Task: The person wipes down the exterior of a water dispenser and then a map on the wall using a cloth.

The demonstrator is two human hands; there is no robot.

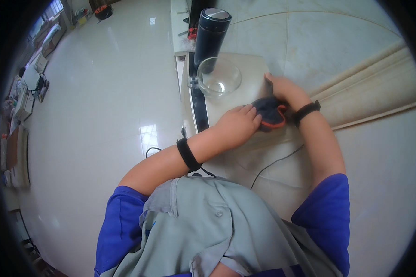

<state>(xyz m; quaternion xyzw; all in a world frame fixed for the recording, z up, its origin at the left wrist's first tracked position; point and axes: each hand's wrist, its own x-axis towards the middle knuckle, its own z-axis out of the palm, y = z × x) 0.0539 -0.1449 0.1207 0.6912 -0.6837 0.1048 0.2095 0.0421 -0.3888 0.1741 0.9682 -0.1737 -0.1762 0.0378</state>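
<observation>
A dark cloth (pixel 268 110) with an orange edge lies bunched at the near right part of a cream cabinet-like unit's top (pixel 251 65). My left hand (pixel 238 125) reaches across from the left, its fingers curled over the cloth's left side. At the right edge of the unit is my right hand (pixel 287 89), thumb up, close beside the cloth. Its other fingers are hidden, so whether they grip the cloth or the unit's side is unclear. A clear glass cup (pixel 219 78) with a handle stands beyond my left hand. Behind it rises a dark vacuum flask (pixel 212 36) with a metallic lid.
A black strip (pixel 198 107) runs along the unit's left side. A thin dark cable (pixel 275 161) trails below it. Pale marble-like tiles (pixel 319 31) and a beige moulding (pixel 371 86) are at the right. Glossy tiled floor (pixel 100 100) spreads left, towards cluttered furniture (pixel 31 79).
</observation>
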